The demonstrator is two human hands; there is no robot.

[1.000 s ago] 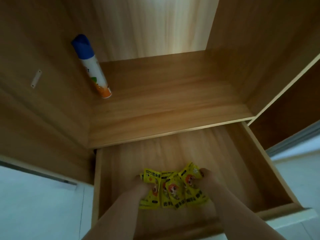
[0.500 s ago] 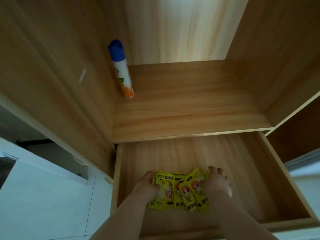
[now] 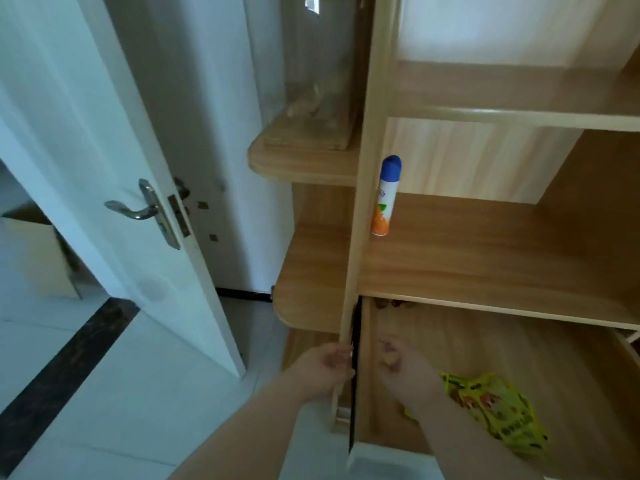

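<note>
Drawer [image 3: 571,386] is pulled out at the foot of the cabinet, wooden floor mostly bare. Yellow packets [image 3: 495,410] lie in a loose heap on the near-right part of that floor; neither hand touches them.

Right hand [image 3: 403,363] hovers over the drawer's left part, just left of the heap. Its fingers are loosely curled and it holds nothing.

Left hand [image 3: 327,367] is outside the drawer, at the front edge of the upright panel [image 3: 367,168]. The frame is blurred here, so I cannot tell whether it grips the edge or only touches it.

A dark gap [image 3: 355,393] runs between the panel and the drawer's left wall, right beside the left fingers.

Judgement: the packets look stowed, and shutting the drawer looks like the step in hand. To do it well:
- Take the left fingers clear of the gap first, since it is a pinch spot.
- Bring both palms to the drawer front, spread apart.
- Push straight and evenly so the drawer does not skew.
- Check that the heap lies flat enough to pass under the shelf [image 3: 485,265], and press it down if any packet stands up.

Farther: a spray can [image 3: 385,199] stands upright at the shelf's left end, close against the panel and well apart from the hands. Rounded side shelves [image 3: 311,271] project left of the panel.

Far left: a white door [image 3: 104,116] stands ajar with a metal handle [image 3: 138,211]. A cardboard box [image 3: 31,251] sits beyond it.
</note>
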